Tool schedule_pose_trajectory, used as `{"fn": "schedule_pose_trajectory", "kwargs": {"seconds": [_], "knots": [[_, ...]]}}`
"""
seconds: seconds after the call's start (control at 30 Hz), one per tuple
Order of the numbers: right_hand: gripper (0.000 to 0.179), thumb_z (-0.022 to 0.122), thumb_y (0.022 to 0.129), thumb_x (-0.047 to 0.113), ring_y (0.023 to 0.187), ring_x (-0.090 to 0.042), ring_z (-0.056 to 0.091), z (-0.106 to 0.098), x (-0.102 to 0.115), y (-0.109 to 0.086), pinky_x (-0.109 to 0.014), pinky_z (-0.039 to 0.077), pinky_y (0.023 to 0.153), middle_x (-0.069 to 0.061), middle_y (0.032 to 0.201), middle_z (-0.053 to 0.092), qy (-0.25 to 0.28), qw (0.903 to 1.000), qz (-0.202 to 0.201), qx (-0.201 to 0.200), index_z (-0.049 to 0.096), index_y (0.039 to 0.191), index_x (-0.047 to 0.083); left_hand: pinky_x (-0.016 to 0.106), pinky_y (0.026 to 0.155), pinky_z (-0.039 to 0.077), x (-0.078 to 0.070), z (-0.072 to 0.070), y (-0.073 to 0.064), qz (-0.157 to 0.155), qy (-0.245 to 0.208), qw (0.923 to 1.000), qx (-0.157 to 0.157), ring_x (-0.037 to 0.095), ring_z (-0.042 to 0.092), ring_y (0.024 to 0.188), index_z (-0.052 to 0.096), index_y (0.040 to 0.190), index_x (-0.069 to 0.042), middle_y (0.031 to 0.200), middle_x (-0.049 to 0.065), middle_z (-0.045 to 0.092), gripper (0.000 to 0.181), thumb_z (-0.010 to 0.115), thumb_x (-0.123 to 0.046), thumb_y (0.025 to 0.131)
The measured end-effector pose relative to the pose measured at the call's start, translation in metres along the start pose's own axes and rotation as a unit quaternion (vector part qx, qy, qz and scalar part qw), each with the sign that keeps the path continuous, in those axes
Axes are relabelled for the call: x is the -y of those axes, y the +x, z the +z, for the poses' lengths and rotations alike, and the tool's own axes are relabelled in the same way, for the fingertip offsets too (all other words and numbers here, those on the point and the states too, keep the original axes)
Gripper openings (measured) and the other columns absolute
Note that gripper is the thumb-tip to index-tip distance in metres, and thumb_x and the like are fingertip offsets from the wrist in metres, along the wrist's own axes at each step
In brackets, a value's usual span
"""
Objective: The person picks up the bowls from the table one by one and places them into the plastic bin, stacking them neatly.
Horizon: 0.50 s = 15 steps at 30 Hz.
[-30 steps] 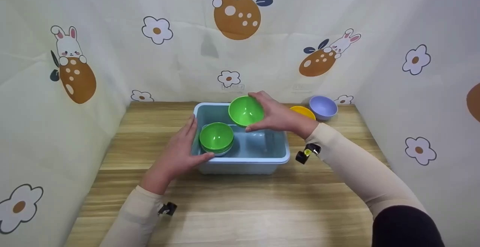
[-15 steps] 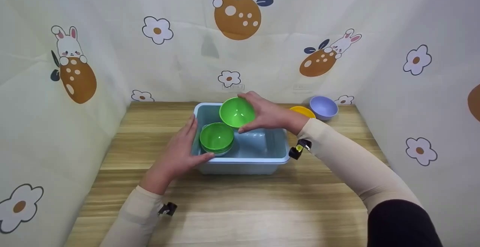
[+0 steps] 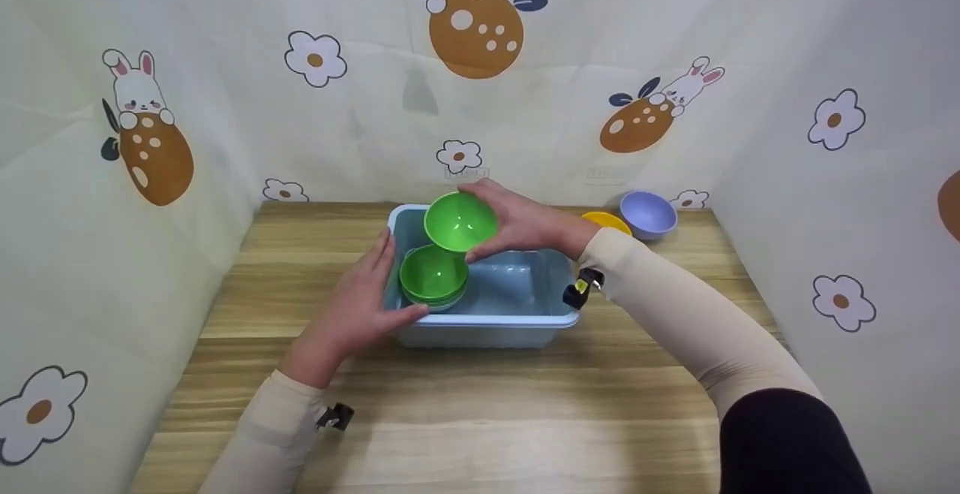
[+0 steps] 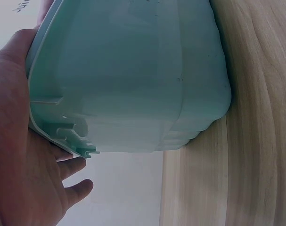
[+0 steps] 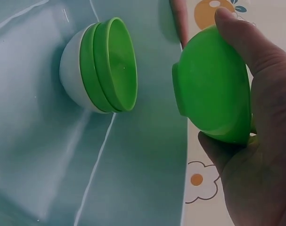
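Observation:
My right hand [image 3: 517, 218] grips a green bowl [image 3: 459, 222] by its rim, thumb and fingers on opposite sides. The bowl is tilted and hangs over the back left of a light blue tub [image 3: 480, 320]. Below it in the tub stands a stack: a green bowl [image 3: 433, 272] on top, another green one under it, and a pale bowl [image 5: 71, 70] at the bottom. The stack and the held bowl are apart in the right wrist view. My left hand [image 3: 360, 291] rests on the tub's front left corner, fingers extended along the left rim, thumb at the front rim.
On the wooden table [image 3: 480, 411], a purple bowl [image 3: 648, 215] stands at the back right. Beside it a yellow bowl [image 3: 609, 221] is partly hidden by my right arm. A patterned cloth [image 3: 360, 118] hangs behind and at both sides.
My right hand has moved left with the green bowl, bringing it from above the tub's middle to above and just behind the stack. My left hand has stayed in place.

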State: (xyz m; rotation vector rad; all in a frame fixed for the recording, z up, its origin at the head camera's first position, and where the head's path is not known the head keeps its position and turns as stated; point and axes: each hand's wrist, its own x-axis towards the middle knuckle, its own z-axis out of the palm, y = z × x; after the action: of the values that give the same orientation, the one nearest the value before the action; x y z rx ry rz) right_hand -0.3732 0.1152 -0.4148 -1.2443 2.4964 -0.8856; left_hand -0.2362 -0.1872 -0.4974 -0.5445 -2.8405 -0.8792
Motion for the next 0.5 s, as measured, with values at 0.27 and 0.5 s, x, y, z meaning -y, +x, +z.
{"fn": "schedule_pose_trajectory", "kwargs": {"seconds": [0.27,0.5], "knots": [[0.119,0.096,0.082,0.055,0.138,-0.02,0.055,0.008,-0.001,0.01,-0.037,0.048,0.119,-0.007,0.161,0.048,-0.016,0.9997,-0.01,0.017,0.034,0.173,0.012,0.066,0.13,0.026,-0.002,-0.001,-0.001,0.002,0.002,1.0,-0.002,0.045,0.021,0.166,0.014,0.176,-0.002,0.185,0.016,0.007,0.128,0.076,-0.074,0.091],[0.12,0.094,0.084,0.058,0.141,-0.02,0.053,0.015,-0.004,0.015,-0.038,0.045,0.122,-0.007,0.169,0.043,-0.017,0.9989,-0.014,0.041,0.03,0.175,0.014,0.066,0.129,0.027,-0.002,-0.001,-0.001,-0.003,0.006,1.0,-0.002,0.044,0.021,0.167,0.013,0.177,-0.004,0.185,0.017,0.008,0.126,0.079,-0.068,0.092]]}}
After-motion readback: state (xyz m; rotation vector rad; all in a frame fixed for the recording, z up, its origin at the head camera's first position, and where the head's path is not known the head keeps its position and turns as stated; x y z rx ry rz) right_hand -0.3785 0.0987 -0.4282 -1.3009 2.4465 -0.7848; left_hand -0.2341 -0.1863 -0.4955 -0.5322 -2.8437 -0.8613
